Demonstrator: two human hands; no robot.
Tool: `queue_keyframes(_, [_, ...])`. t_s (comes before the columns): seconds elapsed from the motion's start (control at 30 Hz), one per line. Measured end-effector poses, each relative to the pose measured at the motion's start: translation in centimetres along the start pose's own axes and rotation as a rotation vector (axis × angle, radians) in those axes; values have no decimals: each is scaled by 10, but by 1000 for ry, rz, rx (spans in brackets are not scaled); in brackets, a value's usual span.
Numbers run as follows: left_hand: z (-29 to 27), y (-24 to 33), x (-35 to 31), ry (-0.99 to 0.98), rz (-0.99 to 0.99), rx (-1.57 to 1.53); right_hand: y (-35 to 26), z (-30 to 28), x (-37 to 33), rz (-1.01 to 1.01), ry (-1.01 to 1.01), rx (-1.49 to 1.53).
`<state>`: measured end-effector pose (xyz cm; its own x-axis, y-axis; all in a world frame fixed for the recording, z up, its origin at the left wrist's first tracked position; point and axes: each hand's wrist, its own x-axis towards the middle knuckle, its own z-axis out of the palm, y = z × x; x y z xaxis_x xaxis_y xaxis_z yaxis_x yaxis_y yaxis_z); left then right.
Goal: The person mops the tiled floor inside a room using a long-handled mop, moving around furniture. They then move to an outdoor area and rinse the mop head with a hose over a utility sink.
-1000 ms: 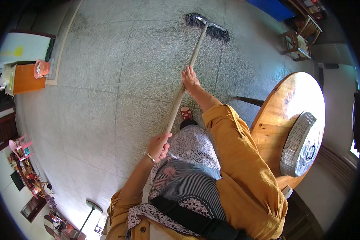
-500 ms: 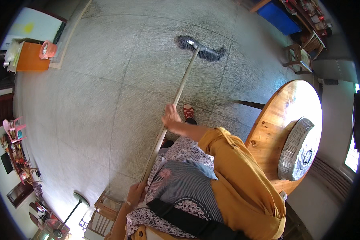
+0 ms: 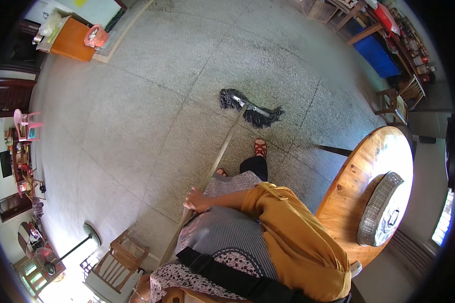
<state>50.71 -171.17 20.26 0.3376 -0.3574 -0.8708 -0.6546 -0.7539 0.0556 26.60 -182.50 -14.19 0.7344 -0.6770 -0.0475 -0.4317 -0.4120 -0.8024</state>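
A mop with a dark grey stringy head (image 3: 258, 113) rests on the speckled floor ahead of me. Its long pale handle (image 3: 221, 151) slants back toward my lower left. My right hand (image 3: 197, 200) is closed around the handle's middle, in front of my checked apron. Lower down, by the handle's near end, is my left hand (image 3: 144, 284); it is closed there, its fingers mostly hidden by the flowered apron edge. My red sandal (image 3: 260, 148) stands just behind the mop head.
On the right stands a round wooden table (image 3: 333, 202) with a metal-rimmed round cover (image 3: 381, 209). Wooden chairs are at lower left (image 3: 121, 257) and far right (image 3: 394, 106). A standing fan (image 3: 90, 235), an orange cabinet (image 3: 73, 40) with a pink basket (image 3: 96, 36) and a pink chair (image 3: 25, 123) line the left.
The mop head has come back toward me, closer to my feet. Both hands have drawn back to the lower left with the handle. One foot has stepped forward, and the view has shifted.
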Motion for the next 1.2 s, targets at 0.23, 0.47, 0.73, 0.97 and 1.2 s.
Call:
queue_keyframes(0.23, [24,82,47,-86,56,-4,60,-86,-6,168,-230,-384])
queue_keyframes(0.47, [61,278,103,-221,486,58,211,-231,-30,175,38,-350])
queue_keyframes(0.73, [93,519,136,-524,244,-211,384,-401,-41,378,178,-589])
queue_keyframes(0.97, [92,601,177,-502,484,-297,423,-483,-15,742,47,-669])
queue_keyframes(1.2, [76,501,205,-338,508,-89,393,-402,14,663,2,-686])
